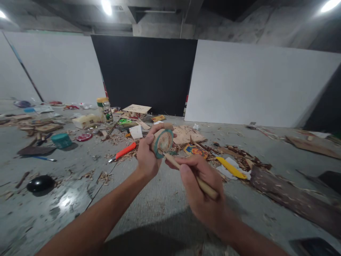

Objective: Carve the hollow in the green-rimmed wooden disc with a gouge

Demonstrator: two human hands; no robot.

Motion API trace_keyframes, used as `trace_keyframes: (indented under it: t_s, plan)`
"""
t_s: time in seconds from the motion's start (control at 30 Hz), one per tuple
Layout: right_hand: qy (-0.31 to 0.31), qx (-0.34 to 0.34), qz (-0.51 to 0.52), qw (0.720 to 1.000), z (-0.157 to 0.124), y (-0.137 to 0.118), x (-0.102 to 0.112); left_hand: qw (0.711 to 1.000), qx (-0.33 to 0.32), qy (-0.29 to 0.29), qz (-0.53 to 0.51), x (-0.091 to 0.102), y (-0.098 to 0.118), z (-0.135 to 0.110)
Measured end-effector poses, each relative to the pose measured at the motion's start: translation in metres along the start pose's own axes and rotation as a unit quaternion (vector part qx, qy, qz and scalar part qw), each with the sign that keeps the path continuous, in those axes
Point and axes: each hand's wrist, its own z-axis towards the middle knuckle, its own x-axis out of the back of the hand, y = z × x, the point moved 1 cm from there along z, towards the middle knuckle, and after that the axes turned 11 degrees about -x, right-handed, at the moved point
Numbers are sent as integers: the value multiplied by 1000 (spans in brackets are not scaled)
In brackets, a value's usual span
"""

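Note:
My left hand [146,156] is closed round a small round wooden disc [163,141] with a teal-painted rim, held up facing me. My right hand [202,185] grips a thin wooden-handled tool [195,179], like a brush or carving tool. The tool's tip touches the lower edge of the disc. Both hands hover above the grey concrete floor [160,199].
Wood scraps and shavings [239,156] litter the floor ahead, with an orange-handled knife [125,150], a yellow tool [231,168], a teal tub [61,140], a black round object [41,184], a labelled canister [104,109] and a dark plank [290,199]. White and black panels stand behind.

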Motion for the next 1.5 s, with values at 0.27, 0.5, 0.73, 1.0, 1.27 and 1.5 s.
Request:
trace_keyframes:
  t_s: [0.27, 0.5, 0.73, 1.0, 1.27, 1.5]
  plan:
    - [44, -4, 44, 998, -2, 0, 4, 1000, -17, -24, -3, -1, 7, 2]
    - [19, 2, 48, 999, 1, -3, 2, 998, -20, -65, -8, -3, 5, -2]
    - [2, -26, 77, 997, -1, 0, 2, 998, -14, -63, 17, -4, 4, -2]
    - [2, -23, 40, 999, 5, -7, 9, 997, -17, -62, 32, -4, 6, -1]
    - [-16, -42, 50, 998, 6, -4, 13, 998, -16, -62, 27, -2, 4, -2]
    - [-39, -58, 63, 996, 13, -5, 15, 997, -5, -71, 14, -3, 5, -1]
